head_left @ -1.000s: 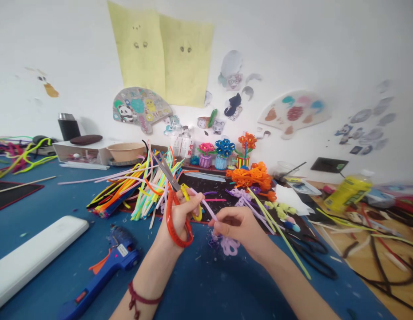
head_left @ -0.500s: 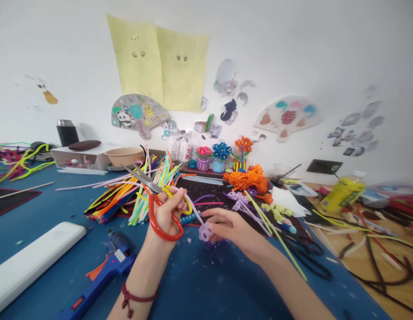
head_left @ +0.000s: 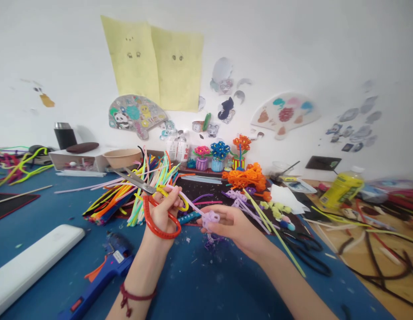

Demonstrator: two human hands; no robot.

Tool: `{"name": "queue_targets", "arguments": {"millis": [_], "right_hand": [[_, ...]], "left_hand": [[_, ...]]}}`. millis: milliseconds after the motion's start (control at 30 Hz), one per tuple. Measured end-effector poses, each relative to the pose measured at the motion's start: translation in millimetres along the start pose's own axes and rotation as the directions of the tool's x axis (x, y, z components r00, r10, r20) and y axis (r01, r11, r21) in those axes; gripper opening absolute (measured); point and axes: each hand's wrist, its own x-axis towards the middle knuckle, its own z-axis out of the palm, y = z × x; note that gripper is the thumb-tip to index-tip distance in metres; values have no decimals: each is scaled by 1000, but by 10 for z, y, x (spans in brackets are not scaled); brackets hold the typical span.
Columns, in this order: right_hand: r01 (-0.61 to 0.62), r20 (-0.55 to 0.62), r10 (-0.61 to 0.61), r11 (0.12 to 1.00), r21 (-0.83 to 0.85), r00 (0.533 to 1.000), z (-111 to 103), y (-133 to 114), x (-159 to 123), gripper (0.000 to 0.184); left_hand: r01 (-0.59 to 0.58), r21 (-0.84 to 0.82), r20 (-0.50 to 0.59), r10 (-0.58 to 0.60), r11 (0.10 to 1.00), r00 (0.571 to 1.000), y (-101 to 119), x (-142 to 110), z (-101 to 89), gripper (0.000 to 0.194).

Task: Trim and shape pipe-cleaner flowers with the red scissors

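My left hand (head_left: 164, 211) is closed. Its fingertips pinch the stem of a light-purple pipe-cleaner flower, and the red-handled scissors (head_left: 163, 229) hang around the same hand, blades up to the left. A yellow pipe-cleaner loop (head_left: 184, 202) shows at those fingers; how it is held I cannot tell. At the stem's lower end, my right hand (head_left: 231, 226) closes thumb and fingers on the looped petals of the pipe-cleaner flower (head_left: 210, 219). Purple scraps (head_left: 211, 241) lie on the blue table just below.
A blue glue gun (head_left: 109, 269) and a long white case (head_left: 36, 266) lie at left. Bundled pipe cleaners (head_left: 126, 198) are behind my left hand. Orange pipe-cleaner flowers (head_left: 248, 178), black scissors (head_left: 306, 253) and a yellow bottle (head_left: 344, 189) stand or lie to the right.
My right fingers have closed on the purple flower's petals, which are raised and turned a little. My left hand still holds the stem and scissors. The view has shifted slightly.
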Motion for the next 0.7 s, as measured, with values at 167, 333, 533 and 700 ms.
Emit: {"name": "queue_targets", "arguments": {"millis": [167,333,533,700], "right_hand": [[77,34,-76,996,-36,997,42,-121,-78,50],[154,48,-152,987,-54,987,75,-131,-114,52],[197,44,-195,979,-52,980,80,-155,-144,48],[198,51,-196,979,-47,979,70,-181,-164,48]], "left_hand": [[60,28,-19,-60,998,998,-22,-4,-12,34],[140,56,-62,-137,989,989,-83,-4,-24,34],[151,61,-75,-146,987,986,-118,-30,7,35],[167,27,-63,-165,986,984,-118,-24,4,34]]}}
